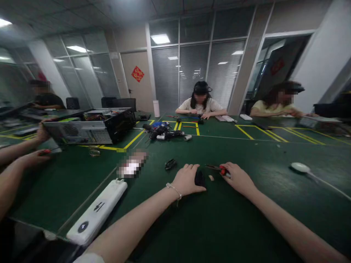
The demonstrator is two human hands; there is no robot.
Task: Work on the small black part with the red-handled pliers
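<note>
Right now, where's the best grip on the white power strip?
Probably across its narrow width near the middle, from above, with the left hand. The white power strip lies flat and long to that arm's left, both long sides free. The right hand holds a red-handled tool.

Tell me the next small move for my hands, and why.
Probably bring the tip of the red-handled tool over to the small black part: the left hand rests against that part, while the right hand grips the tool just beside it, not touching.
</note>
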